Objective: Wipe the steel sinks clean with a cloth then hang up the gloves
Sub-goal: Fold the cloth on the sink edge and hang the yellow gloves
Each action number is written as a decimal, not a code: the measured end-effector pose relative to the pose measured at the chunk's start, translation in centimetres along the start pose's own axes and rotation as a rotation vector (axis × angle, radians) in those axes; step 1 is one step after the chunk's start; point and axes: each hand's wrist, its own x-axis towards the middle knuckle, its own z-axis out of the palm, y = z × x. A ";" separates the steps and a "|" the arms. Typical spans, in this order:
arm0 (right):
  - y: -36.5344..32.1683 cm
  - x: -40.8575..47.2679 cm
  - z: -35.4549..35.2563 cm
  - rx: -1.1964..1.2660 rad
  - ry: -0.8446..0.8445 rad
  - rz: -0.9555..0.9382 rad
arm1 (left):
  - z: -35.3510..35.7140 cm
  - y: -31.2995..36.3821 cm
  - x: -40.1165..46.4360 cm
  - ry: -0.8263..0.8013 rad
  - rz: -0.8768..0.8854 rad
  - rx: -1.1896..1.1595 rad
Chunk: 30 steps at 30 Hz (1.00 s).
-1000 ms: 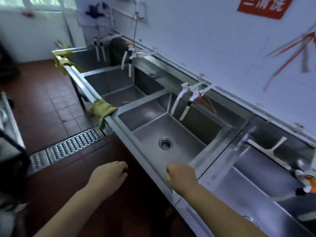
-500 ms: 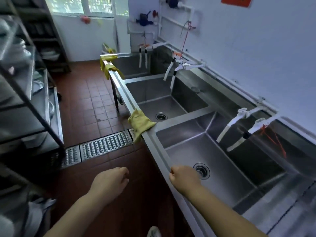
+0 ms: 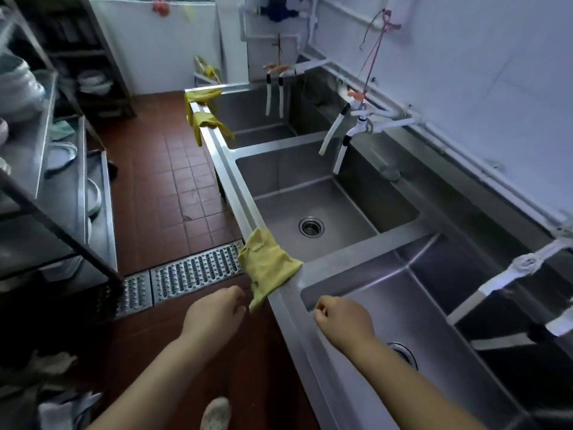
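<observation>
Gloves (image 3: 207,117) are already draped over the sinks' (image 3: 313,212) far front rim; a yellow cloth (image 3: 268,268) is draped at the near divider. Nothing is held: left hand (image 3: 214,315) and right hand (image 3: 342,318) are loosely curled. Little work seems left.

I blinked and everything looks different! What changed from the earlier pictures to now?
The person walked along the sinks, so the yellow cloth draped over the front rim now lies just ahead of the left hand. The right hand went from beside the rim to over the nearest basin. Nothing was picked up or let go. Both hands stayed loosely curled and empty, and the yellow gloves stayed on the far rim.
</observation>
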 end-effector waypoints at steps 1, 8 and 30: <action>0.0 1.1 -0.1 0.008 0.007 0.016 | 0.2 0.0 1.9 0.011 -0.003 -0.017; -0.8 7.8 -0.2 0.082 -0.032 0.250 | 1.9 -0.7 15.0 -0.036 -0.052 -0.202; -6.9 19.9 -1.3 0.540 0.047 0.257 | -1.2 -1.2 24.6 -0.398 0.260 -0.796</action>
